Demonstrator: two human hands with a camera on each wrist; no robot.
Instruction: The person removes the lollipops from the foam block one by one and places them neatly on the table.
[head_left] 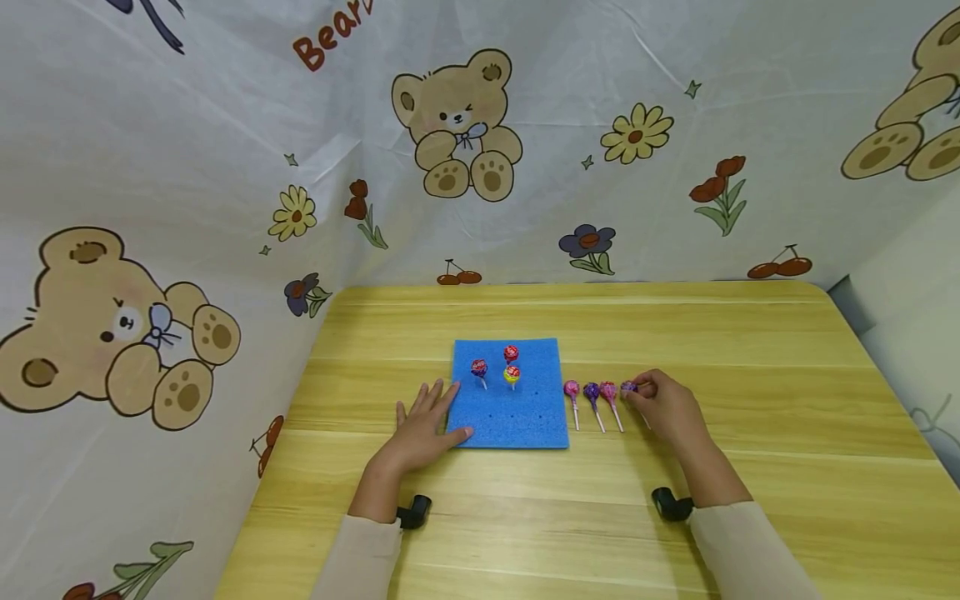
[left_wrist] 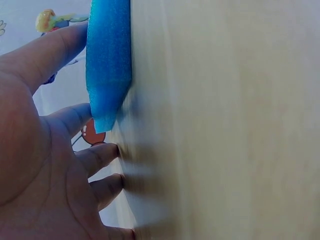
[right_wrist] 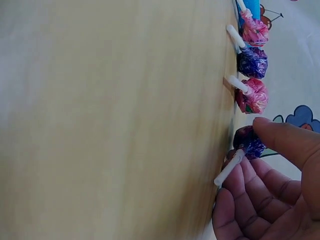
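Note:
My left hand (head_left: 420, 432) rests with fingers spread at the left edge of a blue foam block (head_left: 517, 429), its thumb and index finger touching the foam. Three wrapped lollipops stand upright in the block: a red-and-purple lollipop (head_left: 479, 367), a red lollipop (head_left: 511, 353) and a yellow-and-red lollipop (head_left: 512, 374). To the block's right, my right hand (head_left: 671, 408) pinches the head of a purple lollipop (right_wrist: 250, 142) between thumb and fingers, its white stick pointing toward me. In the head view the fingers cover most of it.
Beside the held one, a pink lollipop (head_left: 572, 388), a purple lollipop (head_left: 592, 390) and another pink lollipop (head_left: 609, 390) lie in a row on the wooden table (head_left: 540, 533). Small holes dot the foam. A bear-patterned cloth (head_left: 525, 233) hangs behind and left of the table.

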